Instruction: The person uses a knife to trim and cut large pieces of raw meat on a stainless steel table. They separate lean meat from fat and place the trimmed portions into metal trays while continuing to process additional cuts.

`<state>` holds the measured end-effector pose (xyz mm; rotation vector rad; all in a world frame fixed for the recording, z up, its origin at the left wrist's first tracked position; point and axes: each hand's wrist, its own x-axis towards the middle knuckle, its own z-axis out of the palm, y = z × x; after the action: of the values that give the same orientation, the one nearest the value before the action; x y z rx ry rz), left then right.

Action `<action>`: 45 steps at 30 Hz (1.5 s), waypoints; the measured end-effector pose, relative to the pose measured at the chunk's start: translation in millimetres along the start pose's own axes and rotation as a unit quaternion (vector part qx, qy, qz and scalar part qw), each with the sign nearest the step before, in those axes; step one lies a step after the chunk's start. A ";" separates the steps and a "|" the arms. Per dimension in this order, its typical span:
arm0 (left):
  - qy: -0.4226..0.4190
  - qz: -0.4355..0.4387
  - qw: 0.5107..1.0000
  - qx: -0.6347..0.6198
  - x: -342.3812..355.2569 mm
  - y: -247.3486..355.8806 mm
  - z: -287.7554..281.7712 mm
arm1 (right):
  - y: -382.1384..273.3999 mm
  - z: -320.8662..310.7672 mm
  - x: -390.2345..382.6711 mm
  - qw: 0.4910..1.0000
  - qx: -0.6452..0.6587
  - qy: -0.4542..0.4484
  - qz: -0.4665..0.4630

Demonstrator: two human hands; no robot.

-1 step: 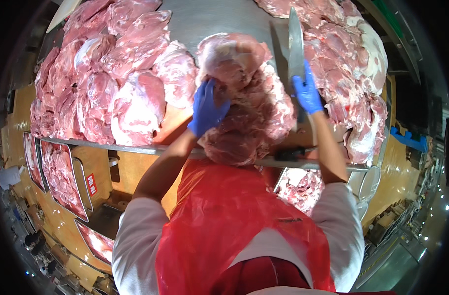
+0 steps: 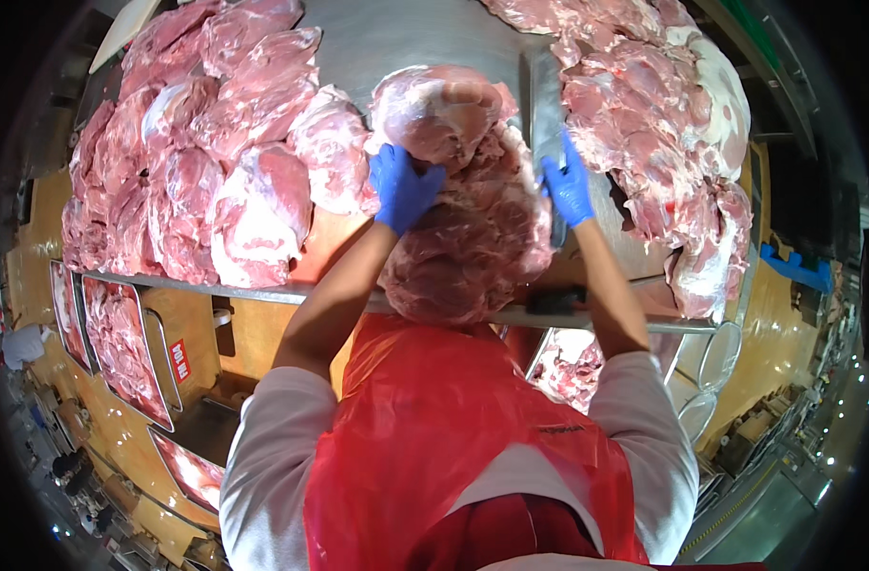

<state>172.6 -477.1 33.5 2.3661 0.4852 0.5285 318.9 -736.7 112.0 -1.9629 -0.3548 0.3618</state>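
A large piece of raw meat (image 2: 468, 238), opened out with a rounded lobe at its far end, lies on the metal table in front of me. My left hand (image 2: 403, 193), in a blue glove, grips its left side, thumb toward the middle. To the right of the meat, my gloved right hand (image 2: 569, 188) is closed around a long knife (image 2: 546, 100). The blade points away from me, low over the table and slightly blurred. Part of the grip is hidden by my fingers.
Several raw meat pieces (image 2: 182, 171) cover the table's left side, and more trimmed meat (image 2: 634, 114) lies on the right. A dark object (image 2: 556, 301) sits at the near edge. Below stand trays of meat (image 2: 122, 343) at left and a container of pieces (image 2: 568, 366).
My right hand and the knife have moved left and slightly nearer, closer to the meat piece. My left hand stays on the meat, shifted slightly; the view has moved a little.
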 end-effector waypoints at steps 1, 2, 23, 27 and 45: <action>-0.022 -0.070 0.995 0.068 27.7 12.5 12.3 | 24.1 7.9 -0.9 0.996 -0.031 0.028 -0.074; -0.014 -0.048 0.997 0.066 50.1 16.9 21.2 | 47.4 15.2 -2.5 0.985 -0.066 0.063 -0.147; -0.543 0.121 0.714 0.425 222.3 19.5 -13.8 | -79.6 94.8 25.0 0.998 0.022 -0.049 0.036; -0.582 0.132 0.689 0.412 203.8 12.5 -23.5 | -106.9 114.4 39.0 0.987 -0.004 -0.097 0.129; -0.162 0.310 0.831 0.432 117.2 -7.4 -76.8 | -92.9 107.7 30.2 0.858 -0.301 -0.416 -0.031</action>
<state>233.3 -377.2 111.1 3.4243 -0.3217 0.1511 294.9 -598.9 151.6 -2.2893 -1.2024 1.1802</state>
